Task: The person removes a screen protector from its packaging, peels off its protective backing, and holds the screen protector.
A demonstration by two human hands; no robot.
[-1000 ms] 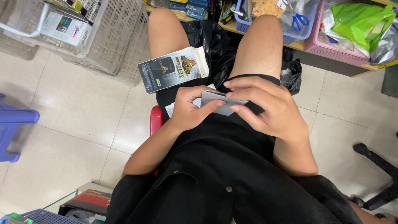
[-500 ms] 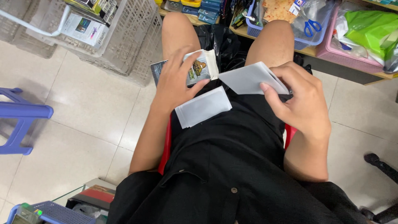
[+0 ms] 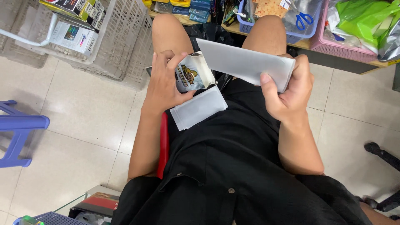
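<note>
— Where does everything sit?
— At the frame's centre, the left hand [image 3: 164,83] holds a small printed packet [image 3: 191,74], with a stack of flat white sleeves [image 3: 199,108] on the lap just below.

— And to the right?
— The right hand [image 3: 289,89] grips a long white sleeve [image 3: 246,63]. A grey plastic basket [image 3: 121,41] stands upper left, a blue stool [image 3: 18,129] at the left edge.

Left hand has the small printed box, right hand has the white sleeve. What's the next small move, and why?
Probably bring the box in the left hand to the open end of the white sleeve pinched by the right hand: the two are held close but apart, nothing inserted yet.
</note>
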